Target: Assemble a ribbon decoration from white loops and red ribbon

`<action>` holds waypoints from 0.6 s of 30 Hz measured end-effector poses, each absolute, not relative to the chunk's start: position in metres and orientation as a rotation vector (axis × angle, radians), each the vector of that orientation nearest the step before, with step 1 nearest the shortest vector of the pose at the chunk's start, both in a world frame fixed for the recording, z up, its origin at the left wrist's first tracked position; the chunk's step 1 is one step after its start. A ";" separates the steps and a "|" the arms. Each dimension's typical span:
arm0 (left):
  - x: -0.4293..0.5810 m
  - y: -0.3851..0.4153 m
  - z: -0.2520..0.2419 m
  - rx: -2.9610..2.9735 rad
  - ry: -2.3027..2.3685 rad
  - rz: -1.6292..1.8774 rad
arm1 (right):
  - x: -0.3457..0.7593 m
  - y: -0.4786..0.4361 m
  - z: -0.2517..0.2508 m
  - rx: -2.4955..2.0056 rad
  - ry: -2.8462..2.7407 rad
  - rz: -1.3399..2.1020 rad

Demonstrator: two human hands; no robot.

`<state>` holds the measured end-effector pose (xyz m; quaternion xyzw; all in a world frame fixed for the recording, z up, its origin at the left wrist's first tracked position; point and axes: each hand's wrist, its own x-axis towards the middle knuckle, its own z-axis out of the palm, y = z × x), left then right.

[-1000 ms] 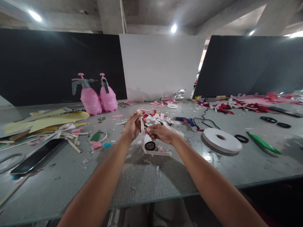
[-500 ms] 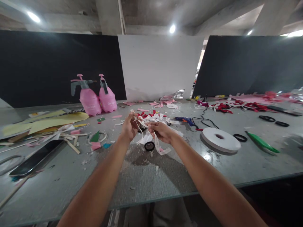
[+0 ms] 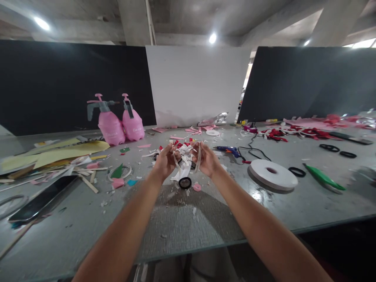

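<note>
My left hand (image 3: 167, 161) is closed in a pinch on a thin white ribbon, one end of which hangs below the fingers. Opposite it, my right hand (image 3: 205, 159) pinches a white ribbon (image 3: 198, 158) that dangles in front of the palm. Whether both hold the same piece I cannot tell. Behind and between the hands lies a heap of red and white ribbon pieces (image 3: 185, 148), partly hidden by the fingers. Just below them on the table are a black ring (image 3: 185, 183) and a small pink scrap (image 3: 197, 187).
A white ribbon roll (image 3: 273, 174), a blue glue gun (image 3: 227, 149) with its cord and a green pointed tool (image 3: 323, 176) lie to the right. At left are pink spray bottles (image 3: 111, 127), a phone (image 3: 42, 199), yellow paper (image 3: 70, 152) and wooden sticks.
My hands have moved apart a little, the right one lifting and turning its palm inward. The long ribbon end that trailed to the table below my right hand is now raised.
</note>
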<state>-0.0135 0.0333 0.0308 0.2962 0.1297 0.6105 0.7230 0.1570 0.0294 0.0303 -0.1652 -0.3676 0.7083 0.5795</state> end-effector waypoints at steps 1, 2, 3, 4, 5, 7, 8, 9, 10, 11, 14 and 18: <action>-0.011 0.032 0.031 0.670 0.299 1.341 | 0.157 0.031 0.030 -0.380 -0.831 1.629; -0.009 0.032 0.030 0.682 0.318 1.340 | 0.156 0.032 0.030 -0.383 -0.822 1.604; -0.007 0.031 0.030 0.694 0.341 1.337 | 0.155 0.033 0.030 -0.395 -0.830 1.577; -0.004 0.030 0.030 0.707 0.365 1.334 | 0.154 0.033 0.030 -0.419 -0.851 1.551; -0.002 0.029 0.030 0.722 0.387 1.328 | 0.152 0.033 0.030 -0.450 -0.878 1.523; 0.001 0.029 0.029 0.755 0.426 1.323 | 0.148 0.032 0.030 -0.514 -0.936 1.474; 0.002 0.029 0.029 0.776 0.443 1.321 | 0.146 0.032 0.030 -0.539 -0.962 1.459; 0.003 0.029 0.028 0.800 0.460 1.320 | 0.145 0.032 0.030 -0.560 -0.986 1.450; 0.004 0.029 0.027 0.825 0.475 1.321 | 0.144 0.033 0.030 -0.577 -1.008 1.444; 0.004 0.029 0.026 0.851 0.487 1.322 | 0.144 0.033 0.030 -0.589 -1.019 1.437; 0.005 0.029 0.025 0.895 0.504 1.330 | 0.145 0.036 0.029 -0.601 -1.003 1.415; 0.005 0.029 0.025 0.889 0.534 1.373 | 0.147 0.039 0.029 -0.601 -1.013 1.455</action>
